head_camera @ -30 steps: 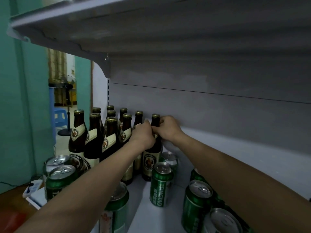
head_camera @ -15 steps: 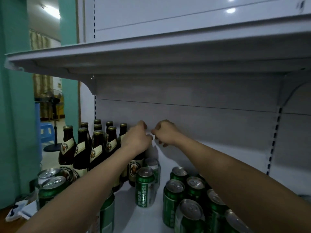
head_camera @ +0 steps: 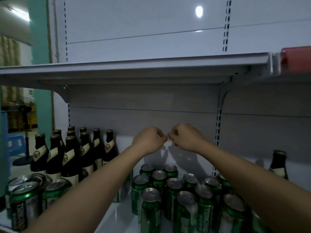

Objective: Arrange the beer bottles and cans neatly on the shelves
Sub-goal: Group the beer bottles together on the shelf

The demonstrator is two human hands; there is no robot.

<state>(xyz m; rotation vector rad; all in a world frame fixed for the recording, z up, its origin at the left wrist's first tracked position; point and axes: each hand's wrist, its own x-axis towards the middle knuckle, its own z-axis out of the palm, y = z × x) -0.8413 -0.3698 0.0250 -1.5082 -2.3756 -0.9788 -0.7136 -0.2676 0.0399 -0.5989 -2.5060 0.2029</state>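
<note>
Grey metal shelving fills the view, its lower shelf (head_camera: 117,214) carrying a block of brown beer bottles (head_camera: 74,153) at the back left, green cans (head_camera: 170,190) clustered in the middle and at the near left, and one lone bottle (head_camera: 277,165) off to the right. Both arms reach in above the cans, the left hand (head_camera: 148,140) and right hand (head_camera: 186,137) raised side by side with knuckles nearly meeting. Fingers on each are curled into loose fists with nothing visible inside them.

Two bare forearms, no sleeves or jewellery
</note>
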